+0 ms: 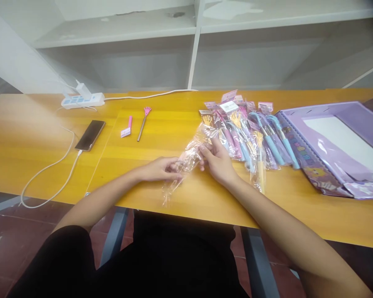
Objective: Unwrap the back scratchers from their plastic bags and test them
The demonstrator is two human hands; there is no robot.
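Between my hands a clear plastic bag (191,155) stretches above the wooden table, crinkled and see-through. My left hand (164,169) pinches its lower left part. Higher up on the right, my right hand (216,159) grips the bag with thumb and fingers. No solid item shows clearly inside it. To the left lie a pink hand-shaped back scratcher (146,118) with a metal rod and a pink handle (130,122) with a small label (125,132). Just beyond my right hand is a pile of bagged back scratchers (244,128) with pink, blue and yellow parts.
A purple display box (332,136) stands open at the right. On the left are a phone (90,135) on a white charging cable (71,174) and a white power strip (83,100). White shelves (118,33) rise behind the table (143,194).
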